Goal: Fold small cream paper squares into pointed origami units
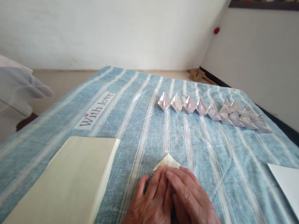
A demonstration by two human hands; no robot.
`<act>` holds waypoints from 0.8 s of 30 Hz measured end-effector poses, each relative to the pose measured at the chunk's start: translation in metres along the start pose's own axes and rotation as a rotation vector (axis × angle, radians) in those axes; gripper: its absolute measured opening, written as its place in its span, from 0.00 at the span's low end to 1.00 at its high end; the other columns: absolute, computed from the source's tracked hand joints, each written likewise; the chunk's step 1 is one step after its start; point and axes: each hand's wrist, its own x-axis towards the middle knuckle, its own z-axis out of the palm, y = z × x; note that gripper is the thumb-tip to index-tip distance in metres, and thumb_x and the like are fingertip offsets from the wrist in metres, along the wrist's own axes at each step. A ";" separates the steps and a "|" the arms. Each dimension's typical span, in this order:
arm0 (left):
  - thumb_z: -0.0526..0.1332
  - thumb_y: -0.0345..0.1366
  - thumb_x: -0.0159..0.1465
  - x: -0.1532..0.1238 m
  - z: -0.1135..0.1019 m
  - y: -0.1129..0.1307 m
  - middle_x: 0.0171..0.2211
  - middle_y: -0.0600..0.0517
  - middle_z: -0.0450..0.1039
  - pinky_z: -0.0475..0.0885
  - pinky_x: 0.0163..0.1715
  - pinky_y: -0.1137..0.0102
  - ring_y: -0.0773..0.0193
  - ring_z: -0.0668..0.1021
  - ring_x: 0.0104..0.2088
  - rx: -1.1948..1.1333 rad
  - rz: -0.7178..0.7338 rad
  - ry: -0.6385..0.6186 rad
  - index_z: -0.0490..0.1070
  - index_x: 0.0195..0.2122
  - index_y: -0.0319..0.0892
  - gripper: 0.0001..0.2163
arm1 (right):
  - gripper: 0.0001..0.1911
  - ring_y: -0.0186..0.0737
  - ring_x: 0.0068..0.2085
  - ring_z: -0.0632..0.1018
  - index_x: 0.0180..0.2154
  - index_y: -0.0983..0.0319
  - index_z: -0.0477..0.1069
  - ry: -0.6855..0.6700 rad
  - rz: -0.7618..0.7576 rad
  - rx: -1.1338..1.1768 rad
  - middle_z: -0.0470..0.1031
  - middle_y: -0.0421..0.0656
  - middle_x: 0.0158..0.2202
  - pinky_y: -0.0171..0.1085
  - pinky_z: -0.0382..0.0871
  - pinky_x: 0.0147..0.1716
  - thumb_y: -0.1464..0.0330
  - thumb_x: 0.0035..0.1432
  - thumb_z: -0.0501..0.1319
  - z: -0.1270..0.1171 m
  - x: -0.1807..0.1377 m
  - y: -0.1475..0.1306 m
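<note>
A small piece of folded pale yellow paper [168, 160] lies on the tablecloth, its pointed tip facing away from me. My left hand [152, 203] covers its near part, palm down, fingertips pressing on it. From the right, my right hand [196, 203] leans against the left one, its fingers together over the paper's right side. The thumbs and the paper's near edge are hidden beneath the hands. Left of them rests a stack of pale yellow paper sheets [67, 178].
Several folded paper boats [189, 104] stand in a row toward the back right, bunched at its right end. A white sheet [293, 190] lies at the right edge. Blue striped cloth [128, 138] covers the table. White sheer fabric [7, 89] hangs at left; walls rise behind.
</note>
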 end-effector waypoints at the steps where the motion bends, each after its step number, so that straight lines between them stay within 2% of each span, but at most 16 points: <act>1: 0.55 0.35 0.61 0.000 0.000 0.001 0.57 0.41 0.71 0.64 0.53 0.52 0.47 0.70 0.58 -0.001 0.022 -0.023 0.68 0.56 0.38 0.21 | 0.28 0.45 0.58 0.73 0.65 0.68 0.51 -0.009 0.021 0.008 0.73 0.53 0.55 0.48 0.70 0.56 0.74 0.65 0.49 0.003 0.001 0.000; 3: 0.55 0.36 0.62 0.000 -0.001 0.002 0.57 0.41 0.70 0.64 0.53 0.51 0.46 0.70 0.57 0.016 0.034 -0.034 0.66 0.58 0.37 0.23 | 0.29 0.46 0.57 0.74 0.67 0.66 0.47 0.012 0.053 0.012 0.74 0.53 0.54 0.51 0.69 0.57 0.74 0.66 0.48 0.009 0.000 0.002; 7: 0.53 0.41 0.65 0.003 -0.006 0.003 0.56 0.41 0.72 0.65 0.52 0.54 0.47 0.73 0.55 0.044 0.033 -0.033 0.62 0.61 0.32 0.26 | 0.29 0.47 0.57 0.74 0.67 0.66 0.48 -0.008 0.051 0.030 0.73 0.54 0.55 0.53 0.70 0.56 0.75 0.66 0.49 0.016 -0.004 0.006; 13: 0.51 0.41 0.67 0.007 -0.009 0.003 0.56 0.40 0.72 0.66 0.51 0.56 0.49 0.76 0.51 0.076 0.028 0.025 0.65 0.59 0.30 0.24 | 0.28 0.46 0.56 0.75 0.67 0.66 0.48 0.008 0.065 0.015 0.74 0.55 0.54 0.53 0.71 0.55 0.75 0.67 0.49 0.018 -0.007 0.006; 19: 0.51 0.42 0.67 0.005 -0.011 0.004 0.58 0.39 0.70 0.67 0.53 0.57 0.50 0.75 0.53 0.046 0.014 0.009 0.63 0.60 0.31 0.25 | 0.25 0.45 0.55 0.76 0.65 0.68 0.53 0.026 0.059 -0.023 0.75 0.54 0.52 0.50 0.72 0.55 0.75 0.68 0.48 0.017 -0.004 0.004; 24: 0.50 0.40 0.66 -0.003 -0.007 0.007 0.54 0.37 0.74 0.69 0.51 0.57 0.49 0.74 0.54 0.137 0.013 0.073 0.66 0.57 0.29 0.23 | 0.25 0.45 0.54 0.77 0.64 0.68 0.54 0.030 0.046 -0.025 0.76 0.54 0.51 0.50 0.72 0.55 0.75 0.68 0.49 0.018 -0.004 0.005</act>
